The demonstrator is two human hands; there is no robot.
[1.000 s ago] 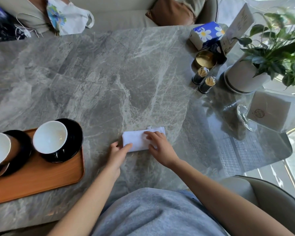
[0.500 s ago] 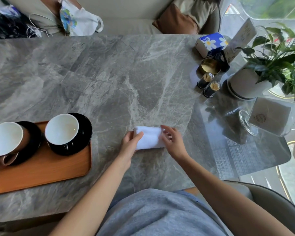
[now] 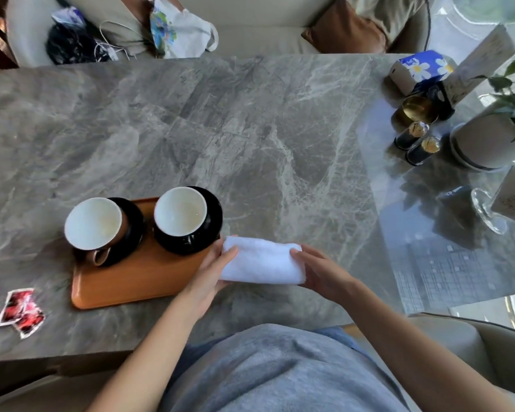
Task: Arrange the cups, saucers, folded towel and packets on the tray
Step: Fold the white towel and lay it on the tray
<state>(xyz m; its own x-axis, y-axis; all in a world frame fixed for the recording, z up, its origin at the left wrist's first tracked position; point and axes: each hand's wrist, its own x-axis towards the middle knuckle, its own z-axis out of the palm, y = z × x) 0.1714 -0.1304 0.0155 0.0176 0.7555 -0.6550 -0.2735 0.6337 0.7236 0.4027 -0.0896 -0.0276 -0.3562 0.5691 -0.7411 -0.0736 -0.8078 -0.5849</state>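
A white folded towel [image 3: 262, 261] is held between both hands just right of the orange wooden tray [image 3: 137, 281]. My left hand [image 3: 213, 267] grips its left end at the tray's right edge; my right hand [image 3: 318, 270] grips its right end. Two white-lined cups stand on black saucers at the back of the tray: the left cup [image 3: 94, 223] is brown with a handle toward me, the right cup [image 3: 180, 211] sits on its saucer [image 3: 211, 230]. Red packets [image 3: 21, 312] lie on the table left of the tray.
The grey marble table [image 3: 250, 138] carries a tissue box [image 3: 419, 68], a gold tin [image 3: 418, 110], two small dark jars [image 3: 416, 142], a potted plant [image 3: 488, 138] and a glass stand [image 3: 488, 209] at the right. A sofa with bags lies beyond the far edge.
The towel went from lying on the table to being folded thicker and held in both hands, now closer to the tray. The view shifted, bringing the packets into sight.
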